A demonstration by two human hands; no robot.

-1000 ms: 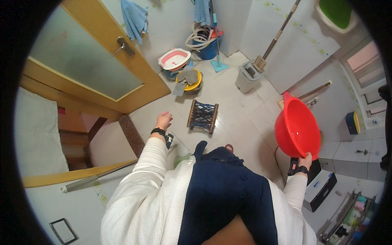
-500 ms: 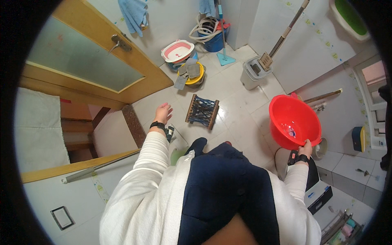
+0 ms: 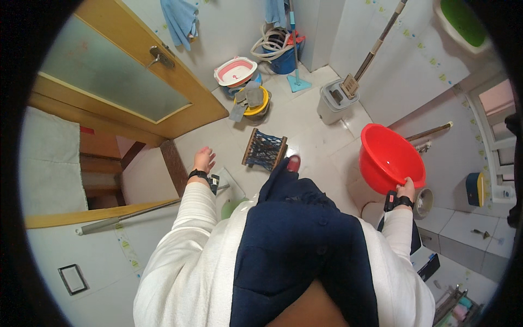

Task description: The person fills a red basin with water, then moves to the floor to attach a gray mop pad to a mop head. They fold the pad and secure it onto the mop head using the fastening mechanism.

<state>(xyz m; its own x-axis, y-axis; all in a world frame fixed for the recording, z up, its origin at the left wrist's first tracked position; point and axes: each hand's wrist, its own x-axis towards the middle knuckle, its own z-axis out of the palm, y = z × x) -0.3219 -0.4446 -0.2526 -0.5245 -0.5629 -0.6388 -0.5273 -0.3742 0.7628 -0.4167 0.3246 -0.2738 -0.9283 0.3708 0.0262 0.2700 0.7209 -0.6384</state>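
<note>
The person's right hand (image 3: 406,188) is closed around the near rim of a deep, round red plastic basin (image 3: 391,158), held out on that side with its mouth facing up. The left hand (image 3: 204,159) I see empty, fingers loosely spread, near the low stool of brown wooden bars and dark blue netting (image 3: 265,150) on the pale tiled floor (image 3: 321,150). A red shoe tip (image 3: 294,163) shows just beside it. Beyond stands a light grey plastic bucket (image 3: 329,109).
</note>
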